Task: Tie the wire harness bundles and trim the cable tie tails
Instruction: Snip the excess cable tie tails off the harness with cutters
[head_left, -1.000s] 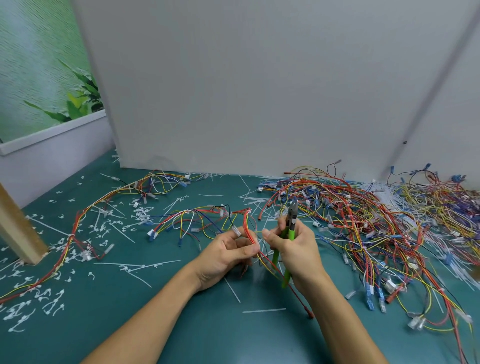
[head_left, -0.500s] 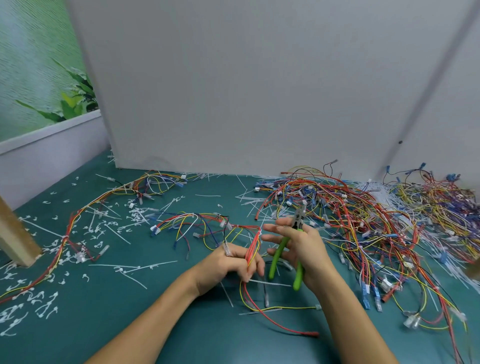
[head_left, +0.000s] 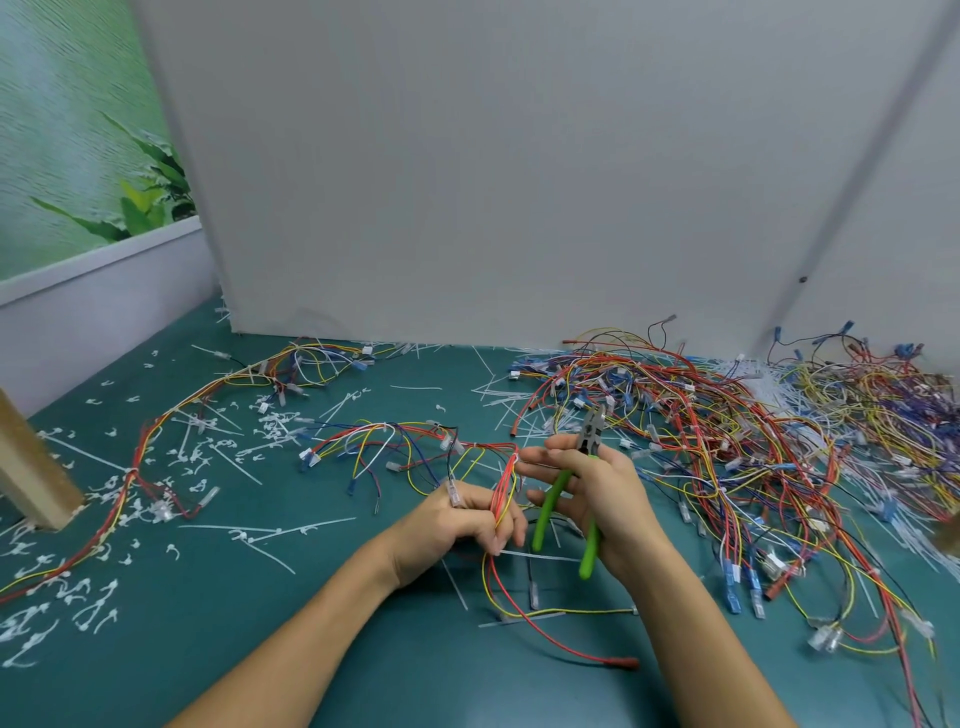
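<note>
On the green table (head_left: 311, 665), close to the person, the left hand (head_left: 457, 525) was curled tight around a wire bundle (head_left: 505, 486) of red and yellow wires. The bundle went up out of the fist and bent off to the left, where its thin wires spread out with little white plugs on their ends. Below the fist, a red wire and a yellow wire looped down over the table. Just beside it, the right hand (head_left: 602, 499) held a pair of cutters (head_left: 563, 499) with green handles. The handles pointed down toward the person and stood a little apart, and the metal nose poked up above the fingers. The thumb and first finger of that hand reached out toward the top of the bundle, very near it, but it was hard to see if they touched it. A thin white cable tie (head_left: 540, 556) showed just under both hands. Lots of small white cut tie bits (head_left: 98, 608) lay all over the left side of the table. One long harness (head_left: 208, 395) ran across them. A big heap of wires (head_left: 727, 441) in many colours filled the right side. A grey board (head_left: 467, 182) stood at the back, and a wooden post (head_left: 26, 467) stood at the left edge.
</note>
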